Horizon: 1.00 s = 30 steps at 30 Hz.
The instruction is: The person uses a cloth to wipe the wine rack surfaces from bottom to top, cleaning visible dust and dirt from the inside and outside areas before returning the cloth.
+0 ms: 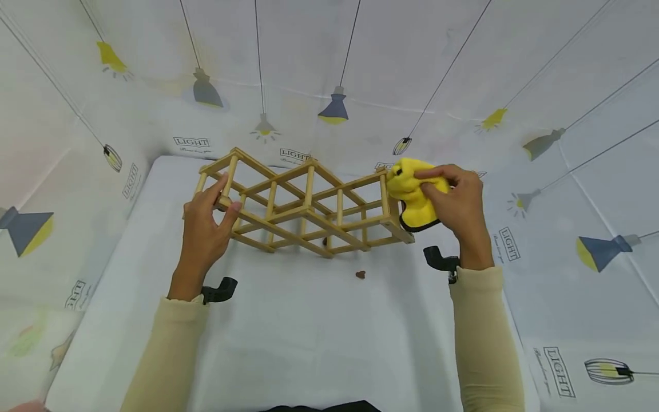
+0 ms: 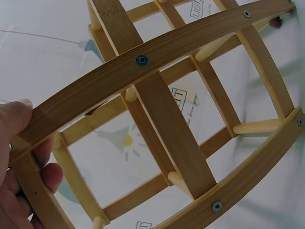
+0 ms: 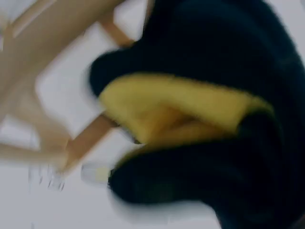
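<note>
A folding wooden lattice rack of slats and dowels stands across the white table, its slats joined by metal screws in the left wrist view. My left hand grips the rack's left end, thumb and fingers around a slat. In my right hand a bunched yellow cloth with a dark edge is pinched between thumb and fingers. The cloth lies against the rack's right end. In the blurred right wrist view the cloth shows a dark side and yellow folds, and it hides most of that hand.
A small brown piece lies on the white tabletop in front of the rack. Behind and beside the table hangs a pale wall covering printed with lamps. A dark object shows through the rack's lower bars.
</note>
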Each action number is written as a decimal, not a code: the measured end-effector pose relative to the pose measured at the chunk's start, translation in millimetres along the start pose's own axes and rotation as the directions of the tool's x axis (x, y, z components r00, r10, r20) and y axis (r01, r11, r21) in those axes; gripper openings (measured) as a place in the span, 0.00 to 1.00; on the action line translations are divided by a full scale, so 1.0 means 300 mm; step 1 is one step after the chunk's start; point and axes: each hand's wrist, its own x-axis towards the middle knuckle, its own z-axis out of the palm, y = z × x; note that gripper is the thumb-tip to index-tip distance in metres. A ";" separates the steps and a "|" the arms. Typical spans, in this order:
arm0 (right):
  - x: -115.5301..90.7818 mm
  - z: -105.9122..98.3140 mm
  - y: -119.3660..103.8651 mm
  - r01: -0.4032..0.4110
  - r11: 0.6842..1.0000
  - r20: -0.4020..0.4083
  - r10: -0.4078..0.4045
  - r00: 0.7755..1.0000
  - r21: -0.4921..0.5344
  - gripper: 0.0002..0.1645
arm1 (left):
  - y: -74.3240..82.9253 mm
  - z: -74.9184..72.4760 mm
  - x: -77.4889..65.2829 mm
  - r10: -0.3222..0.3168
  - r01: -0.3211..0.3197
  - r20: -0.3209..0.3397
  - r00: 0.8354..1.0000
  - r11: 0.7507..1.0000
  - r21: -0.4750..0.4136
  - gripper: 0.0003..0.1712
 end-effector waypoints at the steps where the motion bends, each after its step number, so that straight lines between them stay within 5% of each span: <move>1: 0.000 -0.002 -0.024 0.067 0.997 -0.029 -0.066 0.997 0.030 0.13 | 0.005 0.002 0.002 -0.002 0.002 -0.001 1.000 1.000 0.001 0.34; 5: 0.032 0.030 -0.127 0.238 0.935 -0.037 -0.236 0.971 0.262 0.14 | 0.008 0.001 -0.005 -0.008 0.008 -0.007 1.000 1.000 0.002 0.34; 8: 0.073 0.068 -0.179 0.223 0.879 0.027 -0.258 0.966 0.421 0.14 | 0.004 0.003 -0.009 -0.007 0.007 0.001 1.000 1.000 0.005 0.34; 10: 0.110 0.107 -0.191 0.164 0.872 0.121 -0.245 0.962 0.460 0.15 | 0.002 0.004 -0.011 -0.008 0.008 -0.006 1.000 1.000 0.005 0.34; 14: 0.174 0.190 -0.160 0.131 0.959 0.319 -0.210 0.924 0.252 0.19 | 0.002 0.001 -0.010 -0.006 0.006 -0.032 0.999 1.000 0.002 0.33; 17: 0.184 0.218 -0.134 0.204 0.979 0.444 -0.189 0.876 0.014 0.21 | 0.005 0.000 -0.005 0.006 -0.006 -0.015 1.000 1.000 0.008 0.34; 21: 0.179 0.240 -0.137 0.364 0.909 0.573 -0.191 0.797 -0.203 0.23 | 0.010 -0.008 -0.003 0.014 -0.014 -0.005 1.000 1.000 0.009 0.34; 24: 0.196 0.258 -0.152 0.465 0.830 0.604 -0.207 0.770 -0.308 0.23 | 0.014 -0.017 -0.002 0.016 -0.016 -0.024 1.000 1.000 0.007 0.33; 27: 0.217 0.260 -0.161 0.489 0.791 0.551 -0.239 0.800 -0.367 0.22 | 0.016 -0.016 -0.003 0.019 -0.019 -0.029 0.999 1.000 0.003 0.33; 30: 0.231 0.238 -0.163 0.454 0.799 0.373 -0.312 0.874 -0.395 0.19 | 0.015 -0.005 -0.002 0.021 -0.021 -0.020 1.000 1.000 0.000 0.33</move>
